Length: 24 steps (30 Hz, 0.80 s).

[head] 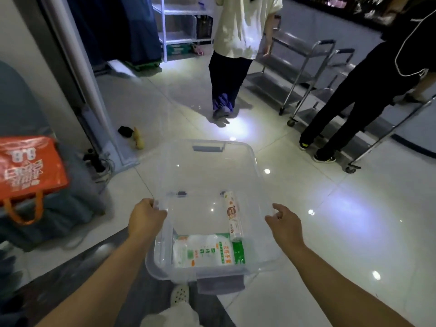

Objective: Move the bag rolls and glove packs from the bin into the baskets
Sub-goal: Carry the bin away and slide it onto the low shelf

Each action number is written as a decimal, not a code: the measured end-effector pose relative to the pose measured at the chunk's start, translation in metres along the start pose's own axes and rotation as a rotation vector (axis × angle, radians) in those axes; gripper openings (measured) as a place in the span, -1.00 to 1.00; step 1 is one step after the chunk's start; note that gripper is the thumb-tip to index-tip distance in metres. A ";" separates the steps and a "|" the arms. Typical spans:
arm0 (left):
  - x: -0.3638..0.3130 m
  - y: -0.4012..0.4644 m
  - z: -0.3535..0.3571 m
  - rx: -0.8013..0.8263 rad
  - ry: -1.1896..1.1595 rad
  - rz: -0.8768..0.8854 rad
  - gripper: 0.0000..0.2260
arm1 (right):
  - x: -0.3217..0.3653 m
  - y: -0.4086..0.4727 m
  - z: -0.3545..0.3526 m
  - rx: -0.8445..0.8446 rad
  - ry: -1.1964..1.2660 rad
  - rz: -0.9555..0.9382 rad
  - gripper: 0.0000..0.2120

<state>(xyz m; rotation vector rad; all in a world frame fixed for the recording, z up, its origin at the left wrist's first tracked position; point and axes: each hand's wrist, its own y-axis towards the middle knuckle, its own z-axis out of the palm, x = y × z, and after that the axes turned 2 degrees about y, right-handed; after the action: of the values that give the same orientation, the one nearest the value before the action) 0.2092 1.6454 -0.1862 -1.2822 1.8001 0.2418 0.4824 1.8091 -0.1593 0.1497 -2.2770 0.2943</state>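
A clear plastic bin (pixel 245 161) is held above the tiled floor in front of me. My left hand (pixel 145 219) grips its left rim. My right hand (pixel 284 224) grips the right rim, fingers curled over the edge. Inside, a glove pack (pixel 203 252), white with green print, lies flat at the near end. A bag roll (pixel 232 214) lies lengthwise along the right wall, touching the pack's far corner. No baskets are in view.
A person in a pale shirt (pixel 238 31) walks ahead, and another in black (pixel 354 95) stands at right by steel trolleys (pixel 304 74). An orange bag (pixel 28 171) sits on grey bundles at left. White shelves (pixel 179 27) stand far back.
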 end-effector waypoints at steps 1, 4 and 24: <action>-0.015 0.022 0.002 -0.001 -0.020 0.000 -0.83 | 0.011 0.023 0.006 -0.007 -0.004 0.000 -0.58; -0.059 0.083 0.011 0.011 -0.061 0.000 -0.72 | 0.042 0.090 0.019 -0.021 -0.012 -0.010 -0.60; -0.333 0.474 0.143 -0.196 -0.098 -0.049 -0.81 | 0.211 0.616 0.098 0.128 -0.063 -0.136 -0.63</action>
<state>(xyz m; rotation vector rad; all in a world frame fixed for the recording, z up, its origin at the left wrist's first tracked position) -0.0855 2.1640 -0.1731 -1.4240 1.6915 0.4557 0.1476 2.3762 -0.1639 0.3830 -2.2968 0.3690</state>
